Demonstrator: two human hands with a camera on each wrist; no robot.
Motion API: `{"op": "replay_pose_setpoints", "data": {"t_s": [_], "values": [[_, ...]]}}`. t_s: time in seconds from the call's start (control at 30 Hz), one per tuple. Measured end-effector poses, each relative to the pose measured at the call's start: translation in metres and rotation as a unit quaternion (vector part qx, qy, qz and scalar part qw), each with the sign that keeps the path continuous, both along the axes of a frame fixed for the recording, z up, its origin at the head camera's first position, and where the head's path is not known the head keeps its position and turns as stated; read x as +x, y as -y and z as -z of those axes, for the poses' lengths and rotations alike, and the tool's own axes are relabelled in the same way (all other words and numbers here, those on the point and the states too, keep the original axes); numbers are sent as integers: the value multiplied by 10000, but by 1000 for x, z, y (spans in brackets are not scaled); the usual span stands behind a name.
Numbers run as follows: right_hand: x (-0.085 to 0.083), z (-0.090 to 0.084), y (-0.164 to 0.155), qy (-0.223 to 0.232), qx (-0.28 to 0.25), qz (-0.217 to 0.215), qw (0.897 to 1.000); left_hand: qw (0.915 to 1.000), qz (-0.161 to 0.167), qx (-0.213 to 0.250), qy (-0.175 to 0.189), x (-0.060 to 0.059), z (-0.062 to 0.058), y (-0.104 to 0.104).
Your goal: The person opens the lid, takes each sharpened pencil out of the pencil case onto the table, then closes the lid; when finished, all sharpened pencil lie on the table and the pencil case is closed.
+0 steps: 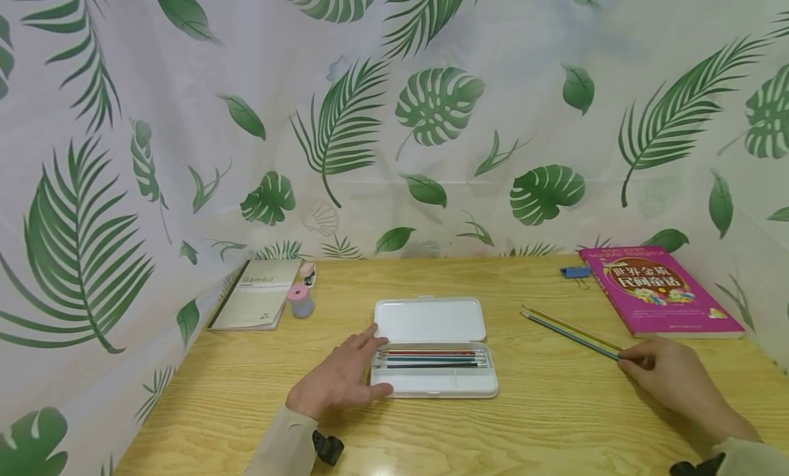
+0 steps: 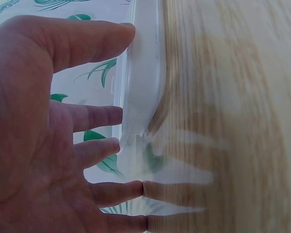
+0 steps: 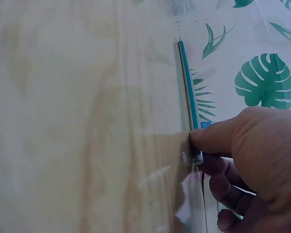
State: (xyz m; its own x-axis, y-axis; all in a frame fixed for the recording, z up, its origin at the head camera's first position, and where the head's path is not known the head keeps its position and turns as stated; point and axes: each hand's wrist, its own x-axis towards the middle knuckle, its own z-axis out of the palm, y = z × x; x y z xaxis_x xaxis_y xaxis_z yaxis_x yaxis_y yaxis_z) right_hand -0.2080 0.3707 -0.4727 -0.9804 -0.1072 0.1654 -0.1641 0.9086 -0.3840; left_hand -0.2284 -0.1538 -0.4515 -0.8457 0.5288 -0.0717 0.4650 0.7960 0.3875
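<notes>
A: What is the left hand (image 1: 341,380) doing?

B: It rests flat on the table (image 1: 555,421) with its fingers straight and spread, touching the left end of the open pencil case (image 1: 434,383). It grips nothing. The left wrist view shows the thumb (image 2: 94,41) against the white plastic edge.

A: And what lies in the case?

B: A row of pencils (image 1: 431,358), just right of the left fingertips. The lid (image 1: 429,319) lies flat beyond them.

A: The right hand (image 1: 668,379)?

B: It pinches the near ends of two pencils (image 1: 570,333), one yellow, one blue, between thumb and curled fingers. They lie on the table and point away to the hand's left, well apart from the case. The right wrist view shows the thumb (image 3: 213,138) pressed on their ends.

A: Anything else nearby?

B: A pink book (image 1: 659,290) beyond the right hand, with a blue clip (image 1: 576,272) beside it. Beyond the left hand are a notebook (image 1: 259,292) and a small pink-topped roll (image 1: 300,301).
</notes>
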Motion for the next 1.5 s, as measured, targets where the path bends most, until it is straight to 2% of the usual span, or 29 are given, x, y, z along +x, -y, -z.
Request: {"op": "replay_pose_setpoints", "data": {"t_s": [0.3, 0.57, 0.77, 0.83, 1.13, 1.5], "values": [[3, -4, 2, -42, -17, 34, 10000, 10000, 24, -2, -17, -1, -1, 0], [5, -19, 11, -46, -256, 242, 9994, 10000, 33, -34, -22, -2, 0, 0], [-2, -23, 30, -864, -261, -229, 9957, 10000, 21, -47, -22, -2, 0, 0], [-3, -26, 40, -1004, -365, -373, 9936, 10000, 18, -32, -34, -2, 0, 0], [-6, -40, 99, -747, -571, -1040, 9901, 10000, 3, 24, -59, -1, 0, 0], [-12, -42, 162, -529, -743, -2015, 9752, 10000, -6, 42, -48, -1, 1, 1]]}}
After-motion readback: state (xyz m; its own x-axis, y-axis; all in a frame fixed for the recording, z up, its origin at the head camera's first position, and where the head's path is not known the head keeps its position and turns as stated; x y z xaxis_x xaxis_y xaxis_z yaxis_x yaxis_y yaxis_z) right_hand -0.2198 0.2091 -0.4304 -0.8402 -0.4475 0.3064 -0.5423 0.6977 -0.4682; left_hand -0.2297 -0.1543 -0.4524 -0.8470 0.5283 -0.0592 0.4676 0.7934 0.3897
